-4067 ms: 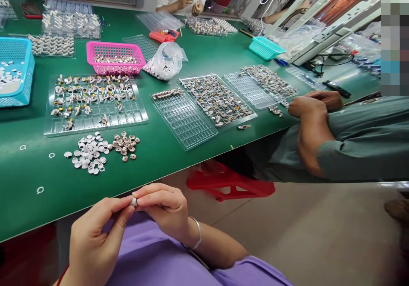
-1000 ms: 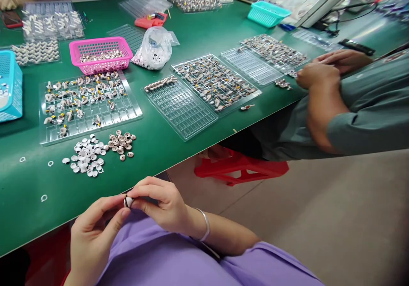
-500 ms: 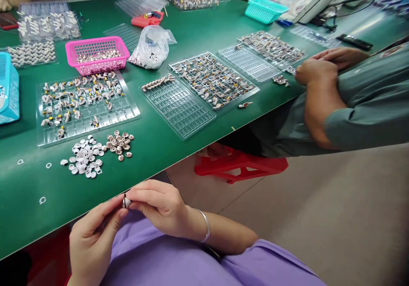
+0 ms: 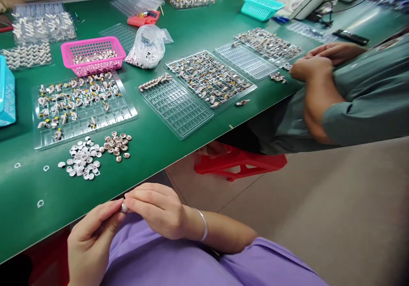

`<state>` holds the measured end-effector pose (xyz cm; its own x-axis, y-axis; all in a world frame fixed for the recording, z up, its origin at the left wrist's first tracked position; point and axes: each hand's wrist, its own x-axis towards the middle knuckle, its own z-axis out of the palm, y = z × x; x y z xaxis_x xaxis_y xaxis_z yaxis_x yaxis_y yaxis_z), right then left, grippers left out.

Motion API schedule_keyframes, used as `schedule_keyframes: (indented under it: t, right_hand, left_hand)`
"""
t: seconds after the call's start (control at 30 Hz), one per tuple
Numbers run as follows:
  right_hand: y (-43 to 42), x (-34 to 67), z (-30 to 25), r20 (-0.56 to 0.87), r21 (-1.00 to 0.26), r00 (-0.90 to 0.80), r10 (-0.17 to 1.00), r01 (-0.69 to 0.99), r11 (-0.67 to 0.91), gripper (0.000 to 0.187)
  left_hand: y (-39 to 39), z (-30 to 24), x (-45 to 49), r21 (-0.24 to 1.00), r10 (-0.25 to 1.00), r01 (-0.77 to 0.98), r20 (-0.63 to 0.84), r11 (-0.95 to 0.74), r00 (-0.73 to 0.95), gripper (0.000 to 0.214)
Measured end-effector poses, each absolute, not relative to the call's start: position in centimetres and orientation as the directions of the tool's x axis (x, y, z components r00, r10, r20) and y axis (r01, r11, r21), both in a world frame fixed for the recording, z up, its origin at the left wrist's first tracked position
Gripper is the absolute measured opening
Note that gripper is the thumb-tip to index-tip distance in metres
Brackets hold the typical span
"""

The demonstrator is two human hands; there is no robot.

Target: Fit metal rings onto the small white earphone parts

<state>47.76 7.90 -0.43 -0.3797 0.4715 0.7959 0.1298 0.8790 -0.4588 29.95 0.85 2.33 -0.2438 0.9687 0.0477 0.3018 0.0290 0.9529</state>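
Cap (image 4: 124,207) is pinched between left hand (image 4: 89,239) and right hand (image 4: 159,209), fingers nearly closed on it, showing less dark band than half a second ago. It sits just before the table's (image 4: 128,173) near edge; bare green separates that edge from white caps (image 4: 84,155).
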Motion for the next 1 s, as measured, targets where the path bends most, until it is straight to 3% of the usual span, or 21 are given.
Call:
schedule_keyframes:
  t: [0.5, 0.8, 1.0]
  right_hand:
    - [7.7, 47.6, -0.6, 0.763, -0.469, -0.422, 0.490, 0.160, 0.869, 0.021]
    - [7.8, 47.6, -0.2, 0.770, -0.479, -0.409, 0.490, 0.137, 0.867, 0.021]
    - [8.1, 47.5, 0.1, 0.804, -0.472, -0.358, 0.474, 0.101, 0.876, 0.020]
  left_hand:
    - [0.2, 0.3, 28.8, 0.954, 0.905, 0.026, -0.274, 0.298, -0.325, 0.036]
    - [0.2, 0.5, 28.8, 0.956, 0.909, 0.055, -0.254, 0.287, -0.330, 0.035]
    - [0.4, 1.2, 29.2, 0.971, 0.942, 0.147, -0.134, 0.187, -0.309, 0.023]
